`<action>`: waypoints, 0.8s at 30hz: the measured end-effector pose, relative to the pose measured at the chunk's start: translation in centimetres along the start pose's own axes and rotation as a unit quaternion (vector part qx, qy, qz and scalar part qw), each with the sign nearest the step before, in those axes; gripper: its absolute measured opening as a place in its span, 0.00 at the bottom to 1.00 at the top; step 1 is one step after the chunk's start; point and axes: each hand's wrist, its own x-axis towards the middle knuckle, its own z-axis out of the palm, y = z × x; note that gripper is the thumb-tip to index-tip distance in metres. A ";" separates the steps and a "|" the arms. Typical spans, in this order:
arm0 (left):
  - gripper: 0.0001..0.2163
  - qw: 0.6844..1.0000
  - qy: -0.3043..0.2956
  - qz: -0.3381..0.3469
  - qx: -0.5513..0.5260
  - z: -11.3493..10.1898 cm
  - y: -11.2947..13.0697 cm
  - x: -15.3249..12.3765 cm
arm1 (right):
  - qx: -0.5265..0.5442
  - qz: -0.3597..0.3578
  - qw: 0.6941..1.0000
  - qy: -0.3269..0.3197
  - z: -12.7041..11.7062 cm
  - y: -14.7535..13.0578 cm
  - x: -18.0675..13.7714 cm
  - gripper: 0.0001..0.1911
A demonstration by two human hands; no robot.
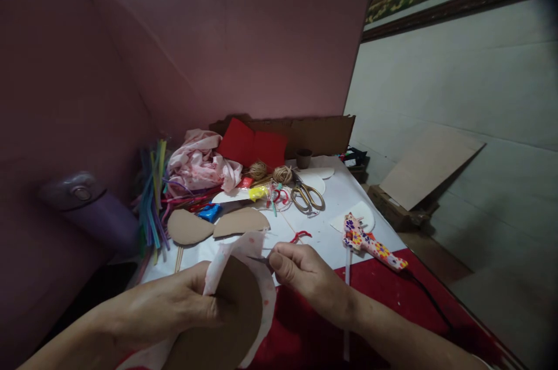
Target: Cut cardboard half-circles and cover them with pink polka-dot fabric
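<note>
My left hand (174,300) is closed around a brown cardboard piece with a curved edge (238,300), its thumb lying across the face. Thin white fabric with pinkish-red dots (265,306) lies behind the cardboard and shows along its curve, with a flap standing up at the top. At that upper edge, my right hand (300,271) pinches the fabric between thumb and forefinger. A thin dark line runs from the fingertips toward the cardboard, too small to make out. The lower part of the piece is cut off by the frame.
Two cardboard half-discs (242,223), brass-handled scissors (308,196), twine balls (282,174) and crumpled dotted fabric (198,160) lie beyond my hands. A flower-patterned glue gun (370,242) with a glue stick is at right. Pipe cleaners (152,201) and a purple bottle (93,213) stand left.
</note>
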 end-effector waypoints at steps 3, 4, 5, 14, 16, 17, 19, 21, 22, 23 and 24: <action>0.16 1.000 -0.004 0.008 -0.005 -0.1 0.0 0.0 | -0.009 -0.004 1.000 0.008 0.1 0.0 0.0 0.23; 0.16 1.000 -0.004 0.009 -0.005 -0.1 -0.1 0.1 | -0.017 -0.003 1.000 0.014 0.2 0.0 0.0 0.23; 0.16 1.000 -0.003 0.009 -0.004 -0.2 -0.2 0.1 | -0.027 -0.003 0.999 0.021 0.3 0.0 0.0 0.23; 0.14 0.999 -0.012 0.005 -0.030 -0.1 -0.4 0.1 | -0.061 -0.022 0.997 0.036 0.6 -0.1 -0.4 0.23; 0.14 0.999 -0.013 -0.005 -0.031 0.1 -0.3 0.1 | -0.078 -0.023 0.996 0.039 0.7 -0.2 -0.4 0.23; 0.14 0.999 -0.013 -0.007 -0.029 0.2 -0.2 0.1 | -0.083 -0.023 0.995 0.040 0.7 -0.2 -0.3 0.23; 0.13 1.000 -0.008 -0.008 -0.023 0.3 -0.2 0.2 | -0.085 -0.023 0.995 0.042 0.8 -0.2 -0.2 0.22; 0.12 1.000 -0.003 -0.010 -0.013 0.3 -0.2 0.2 | -0.084 -0.028 0.995 0.047 0.9 -0.1 -0.1 0.22; 0.12 1.000 -0.002 -0.010 -0.010 0.4 -0.3 0.3 | -0.082 -0.032 0.995 0.052 1.0 -0.1 -0.1 0.22; 0.12 1.000 -0.001 -0.008 -0.009 0.4 -0.3 0.3 | -0.080 -0.035 0.994 0.058 1.0 0.0 -0.1 0.22; 0.12 1.000 0.000 -0.007 -0.009 0.4 -0.3 0.3 | -0.077 -0.037 0.994 0.063 1.0 0.0 -0.1 0.22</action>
